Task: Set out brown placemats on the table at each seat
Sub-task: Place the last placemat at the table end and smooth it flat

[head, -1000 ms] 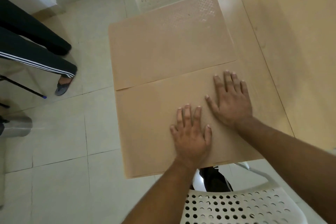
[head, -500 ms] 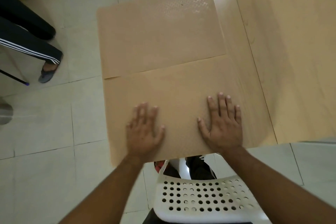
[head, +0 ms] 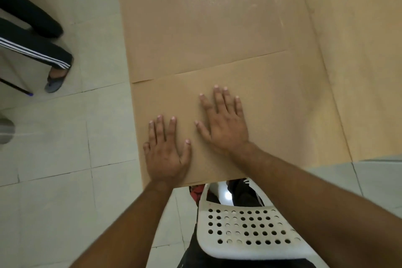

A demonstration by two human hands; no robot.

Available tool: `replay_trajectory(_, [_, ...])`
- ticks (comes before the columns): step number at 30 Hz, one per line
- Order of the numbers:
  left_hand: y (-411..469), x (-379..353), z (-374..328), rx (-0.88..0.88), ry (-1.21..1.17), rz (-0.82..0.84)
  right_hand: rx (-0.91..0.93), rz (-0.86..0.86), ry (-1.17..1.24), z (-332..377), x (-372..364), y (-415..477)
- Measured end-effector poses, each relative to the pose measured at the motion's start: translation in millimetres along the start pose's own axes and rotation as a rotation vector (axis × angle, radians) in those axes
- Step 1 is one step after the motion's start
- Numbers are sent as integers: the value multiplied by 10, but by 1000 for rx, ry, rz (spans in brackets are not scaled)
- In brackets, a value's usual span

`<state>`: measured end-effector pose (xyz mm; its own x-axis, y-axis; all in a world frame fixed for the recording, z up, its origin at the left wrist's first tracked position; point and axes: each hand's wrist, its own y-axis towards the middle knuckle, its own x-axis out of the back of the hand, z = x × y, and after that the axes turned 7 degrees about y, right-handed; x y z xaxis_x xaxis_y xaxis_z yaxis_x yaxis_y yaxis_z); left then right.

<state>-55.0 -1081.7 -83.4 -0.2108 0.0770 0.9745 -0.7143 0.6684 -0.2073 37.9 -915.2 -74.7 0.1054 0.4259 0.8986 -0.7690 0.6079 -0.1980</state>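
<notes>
**Operator:** Report the condition of each hand.

**Inspector:** Left hand (head: 166, 154) and right hand (head: 224, 124) are both palm-down, with fingers straight and spread. They press flat on the near brown rectangular placemat (head: 282, 119), and neither grips anything. The left hand sits by the mat's near left corner. The right hand lies just beside it, further in.

**Operator:** Placemat location and surface?

**Inspector:** The near mat is a thin, matte, flat sheet with straight edges, lying at the near left end of the pale wood-grain tabletop (head: 352, 50). Its far edge meets the far brown rectangular placemat (head: 195, 35) along one straight seam (which sheet lies on top cannot be told). The far mat carries a faint honeycomb imprint toward its far right corner.

**Operator:** Surroundings?

**Inspector:** A white moulded plastic chair (head: 245, 233), perforated with rows of round holes, stands at the tabletop's near edge. A pale square-tiled floor (head: 54, 180) with dark grout lines lies to the left.
</notes>
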Motion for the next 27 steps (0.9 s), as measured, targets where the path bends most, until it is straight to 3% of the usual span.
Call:
replay_trajectory(4, [23, -23, 32, 1, 10, -3, 8, 20, -43, 191, -96, 371])
replay_trajectory(8, [50, -12, 9, 31, -2, 15, 23, -17, -84, 175, -150, 357])
replay_trajectory(14, [849, 153, -87, 94, -24, 5, 19, -39, -99, 239, -139, 361])
replay_trajectory(21, [841, 135, -53, 91, -29, -7, 19, -30, -100, 235, -156, 385])
replay_trajectory(24, [829, 164, -67, 94, -29, -9, -3, -7, -107, 67, -54, 400])
replay_trajectory(27, [816, 171, -69, 93, -39, -10, -145, -48, -92, -383, 187, 373])
